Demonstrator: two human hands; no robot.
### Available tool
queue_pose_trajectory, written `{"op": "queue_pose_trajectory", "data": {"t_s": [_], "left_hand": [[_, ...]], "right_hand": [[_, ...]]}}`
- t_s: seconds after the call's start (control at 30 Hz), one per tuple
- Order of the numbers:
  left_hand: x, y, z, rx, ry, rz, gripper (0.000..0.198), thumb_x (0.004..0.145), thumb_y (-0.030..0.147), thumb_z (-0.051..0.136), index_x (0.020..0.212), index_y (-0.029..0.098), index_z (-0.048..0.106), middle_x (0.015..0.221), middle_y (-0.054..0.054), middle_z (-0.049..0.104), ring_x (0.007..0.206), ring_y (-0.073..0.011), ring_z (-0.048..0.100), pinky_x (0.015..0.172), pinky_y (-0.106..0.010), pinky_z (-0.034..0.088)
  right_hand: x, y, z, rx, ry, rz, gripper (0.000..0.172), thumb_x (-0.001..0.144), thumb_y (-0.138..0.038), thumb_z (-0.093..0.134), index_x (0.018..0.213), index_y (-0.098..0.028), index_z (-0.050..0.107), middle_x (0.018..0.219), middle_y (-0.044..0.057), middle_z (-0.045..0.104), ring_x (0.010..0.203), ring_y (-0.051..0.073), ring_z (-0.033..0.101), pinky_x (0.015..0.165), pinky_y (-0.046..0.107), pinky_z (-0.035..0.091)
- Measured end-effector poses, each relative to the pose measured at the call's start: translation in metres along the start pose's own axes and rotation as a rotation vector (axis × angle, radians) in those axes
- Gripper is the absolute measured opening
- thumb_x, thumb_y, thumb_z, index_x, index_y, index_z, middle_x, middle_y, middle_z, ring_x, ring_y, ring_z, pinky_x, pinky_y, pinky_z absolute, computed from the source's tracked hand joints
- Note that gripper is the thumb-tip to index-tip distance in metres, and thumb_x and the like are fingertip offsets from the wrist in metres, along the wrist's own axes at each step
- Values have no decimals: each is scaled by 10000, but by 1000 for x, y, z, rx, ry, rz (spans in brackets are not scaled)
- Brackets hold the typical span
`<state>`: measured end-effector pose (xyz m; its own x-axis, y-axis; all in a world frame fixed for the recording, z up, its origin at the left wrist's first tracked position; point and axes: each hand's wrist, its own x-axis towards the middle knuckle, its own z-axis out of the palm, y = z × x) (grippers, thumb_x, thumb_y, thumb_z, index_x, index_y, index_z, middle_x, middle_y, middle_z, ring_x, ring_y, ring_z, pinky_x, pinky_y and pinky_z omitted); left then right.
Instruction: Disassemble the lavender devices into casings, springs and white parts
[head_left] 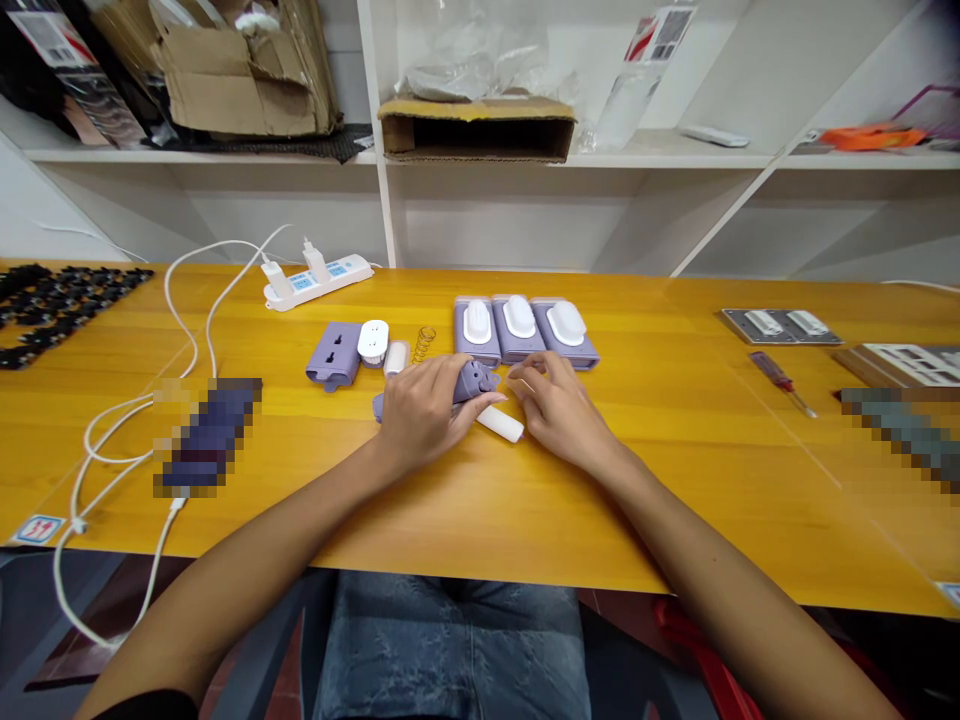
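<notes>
Lavender plastic housing (476, 380) lies under your left hand (420, 415), near the middle of the yellow wooden tabletop (480, 520), with the fingers curled over it in a grip. Your right hand (559, 415) rests just beside it, fingers loosely curved and holding nothing, near a white cylinder (500, 423). Three white-capped lavender housings (525, 332) stand side by side on the far side, right of a coiled spring (424, 344).

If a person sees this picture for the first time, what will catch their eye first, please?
First come the two bare hands at the centre of the yellow table: the left hand grips a small lilac plastic part, and the right hand sits beside it. Just behind them, three lilac housings with white oval covers stand in a row. Further back, left of these, lies a white power strip.
</notes>
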<state>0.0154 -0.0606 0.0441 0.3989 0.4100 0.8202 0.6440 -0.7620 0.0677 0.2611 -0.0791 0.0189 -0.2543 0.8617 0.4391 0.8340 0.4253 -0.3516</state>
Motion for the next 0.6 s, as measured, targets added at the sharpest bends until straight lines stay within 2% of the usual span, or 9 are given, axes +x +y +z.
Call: {"op": "queue_pose_trajectory", "data": {"t_s": [0.1,0.17,0.27,0.33,0.43,0.6], "left_hand": [[0,0,0,-3,-3,1,395,1055,501,720,1245,166,633,1060,-111,835,933,-256,819,791,-362,605],[-1,1,0,-2,-3,2,422,1047,530,726,1236,163,637,1062,-111,836,936,-258,819,793,-363,606],[-1,0,0,4,-1,-8,455,1042,569,720,1233,163,645,1066,-115,836,934,-261,819,788,-365,607],[-1,0,0,7,-2,-23,455,1050,576,704,1244,168,650,1073,-119,837,947,-263,820,799,-366,611],[-1,-2,1,12,7,-34,449,1059,566,693,1263,169,649,1078,-123,840,959,-266,821,808,-362,613],[0,-6,2,35,50,-30,416,1068,523,690,1274,165,642,1071,-117,841,937,-265,819,805,-369,612]], "right_hand": [[0,5,2,26,13,21,301,1030,-173,502,1253,-203,702,1319,196,610,1204,379,636,1038,575,558],[1,2,-1,59,67,14,333,993,-156,538,1283,-211,691,1306,184,625,1213,371,653,1062,565,561],[2,-9,-10,148,181,-55,342,968,-178,587,1295,-232,669,1279,169,653,1228,373,661,1063,562,561],[1,-19,-15,227,192,-138,332,964,-198,609,1290,-251,647,1251,155,655,1177,358,674,1017,542,573],[-4,-31,-18,323,95,-251,306,951,-195,618,1251,-254,618,1214,140,640,1124,336,669,956,500,581],[-10,-41,-11,323,-237,-294,259,957,-234,631,1213,-246,591,1241,133,633,1022,297,663,881,449,593]]}}
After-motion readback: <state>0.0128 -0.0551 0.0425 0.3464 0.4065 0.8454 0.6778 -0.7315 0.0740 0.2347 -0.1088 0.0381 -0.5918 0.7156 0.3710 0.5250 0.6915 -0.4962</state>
